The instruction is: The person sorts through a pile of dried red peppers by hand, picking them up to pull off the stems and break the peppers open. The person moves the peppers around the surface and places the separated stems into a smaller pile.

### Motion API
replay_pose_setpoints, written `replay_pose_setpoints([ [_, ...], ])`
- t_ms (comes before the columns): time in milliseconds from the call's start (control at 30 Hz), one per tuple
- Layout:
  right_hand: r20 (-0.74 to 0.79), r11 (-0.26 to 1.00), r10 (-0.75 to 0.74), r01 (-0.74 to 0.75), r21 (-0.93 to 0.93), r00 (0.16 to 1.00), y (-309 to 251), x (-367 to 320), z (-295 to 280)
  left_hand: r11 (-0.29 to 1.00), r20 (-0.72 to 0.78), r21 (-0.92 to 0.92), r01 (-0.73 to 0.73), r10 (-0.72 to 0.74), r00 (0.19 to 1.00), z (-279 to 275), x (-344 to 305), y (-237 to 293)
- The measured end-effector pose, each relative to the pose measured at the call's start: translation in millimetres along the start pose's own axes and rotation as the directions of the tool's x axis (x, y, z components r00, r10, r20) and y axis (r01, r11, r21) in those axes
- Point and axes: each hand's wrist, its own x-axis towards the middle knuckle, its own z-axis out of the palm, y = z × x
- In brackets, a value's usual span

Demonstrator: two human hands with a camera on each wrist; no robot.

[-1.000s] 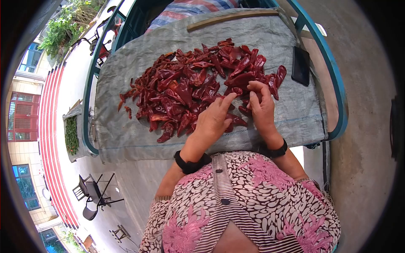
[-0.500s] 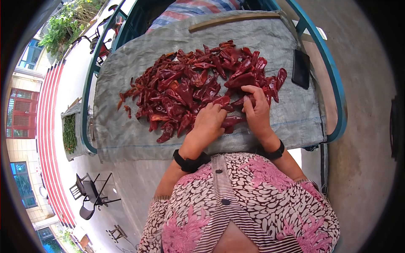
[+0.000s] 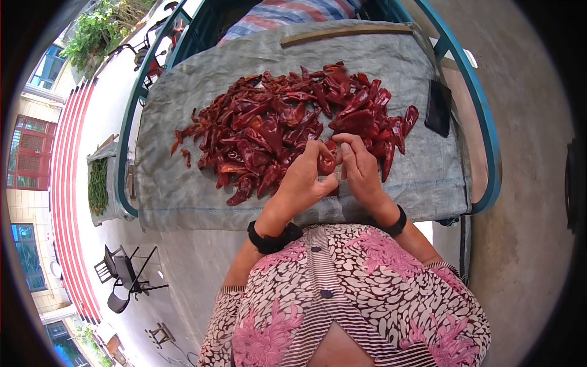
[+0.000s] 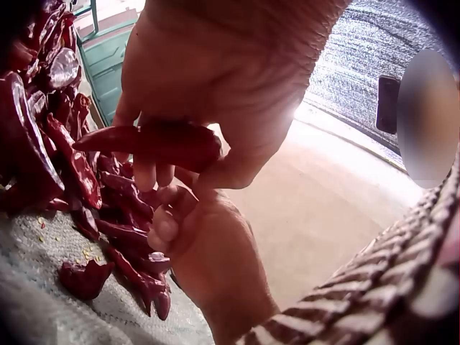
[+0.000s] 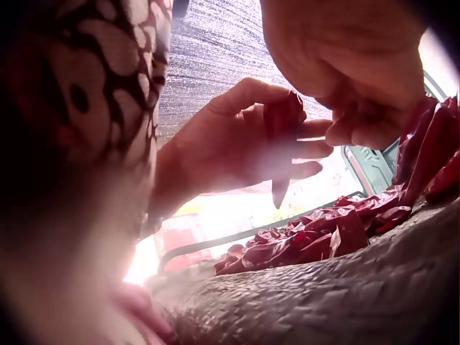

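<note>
My left hand (image 3: 306,176) holds a glossy dark red chili pepper (image 4: 151,141) between thumb and fingers. The pepper's pointed tip hangs free, and its blunt end lies by the left thumb. Just beside it, my right hand (image 3: 362,174) has its fingers curled, with fingertips close to the left fingers; nothing shows between them. In the right wrist view the held pepper points downward. Behind both hands spreads a large pile of red chili peppers (image 3: 257,131), many wrinkled and some split open.
Grey woven sheeting (image 3: 183,92) covers the cart bed under the pile, framed by teal rails (image 3: 486,122). A black phone (image 3: 438,108) lies at the right and a wooden strip (image 3: 345,34) along the far edge. Green peppers (image 3: 98,186) lie on another surface at left.
My left hand has lifted a pepper from the near edge of the pile and brought it toward my chest. The right hand has moved left, close beside it.
</note>
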Motion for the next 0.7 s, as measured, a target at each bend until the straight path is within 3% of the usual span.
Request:
replay_pose_setpoints([
  [33,-0.002,0.999,-0.007,0.007,-0.04,1.0,-4.4,-2.0,-0.3,0.983,0.108,-0.044,0.179,-0.173,0.979,-2.0,-2.5,6.2],
  [67,-0.003,0.997,-0.015,0.014,-0.08,1.0,-8.8,-4.0,-0.6,0.993,0.043,-0.012,-0.118,0.118,0.992,8.3,-1.7,-8.7],
  [133,-0.004,0.922,-0.249,0.236,-0.308,0.969,-13.3,-4.9,3.8,0.986,0.042,0.082,-0.142,0.139,0.989,17.5,-4.6,-16.7],
  [233,0.042,0.874,-0.343,0.335,-0.352,0.938,-6.8,-0.9,4.2,0.99,0.032,0.087,-0.111,0.109,0.994,27.4,-4.2,-34.2],
  [333,-0.018,0.936,-0.242,0.228,-0.269,0.97,-15.4,-3.6,5.0,0.992,0.017,0.038,-0.122,0.122,0.992,28.1,-3.9,-31.6],
  [533,-0.054,0.888,-0.397,0.368,-0.277,0.916,-2.8,-0.5,10.7,0.989,-0.008,0.133,-0.071,0.073,0.997,25.7,-6.3,-15.5],
  [600,-0.064,0.915,-0.352,0.328,-0.236,0.934,1.8,-3.5,12.2,0.984,0.044,0.174,0.023,-0.031,0.999,21.3,-5.8,-9.2],
  [700,-0.12,0.921,-0.336,0.298,-0.252,0.934,5.0,-3.0,11.2,0.982,0.09,0.188,0.004,-0.021,0.996,17.1,-6.5,-5.4],
])
